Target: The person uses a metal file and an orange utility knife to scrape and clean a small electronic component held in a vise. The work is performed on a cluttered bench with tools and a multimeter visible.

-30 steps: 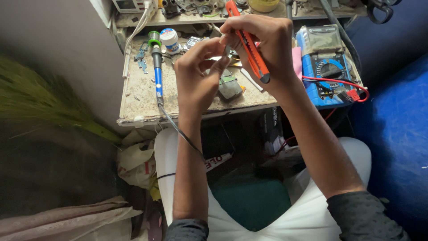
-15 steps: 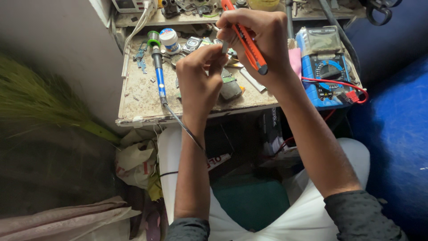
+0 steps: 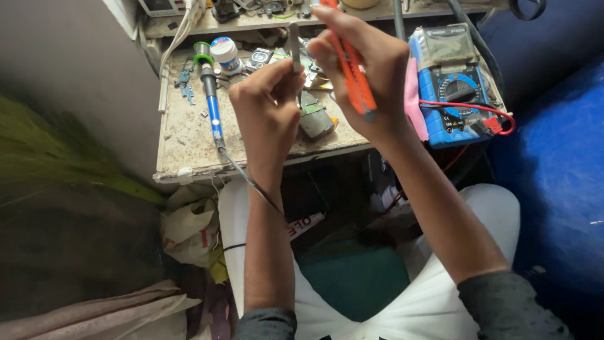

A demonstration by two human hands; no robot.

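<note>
Thin grey strip (image 3: 294, 47) pinched upright in left hand (image 3: 267, 116) fingertips — orange cutter (image 3: 352, 69) gripped in right hand (image 3: 371, 75), just beside.

On the workbench (image 3: 189, 145): soldering iron (image 3: 212, 107) at left, small round tub (image 3: 225, 51) just behind it, multimeter (image 3: 454, 88) at right. Above the bench's middle, left hand (image 3: 267, 119) beside right hand (image 3: 368, 82); thin strip (image 3: 294, 45) upright in the left, utility knife (image 3: 352, 69) in the right. Below the bench's left edge, crumpled bag (image 3: 189, 230).
</note>
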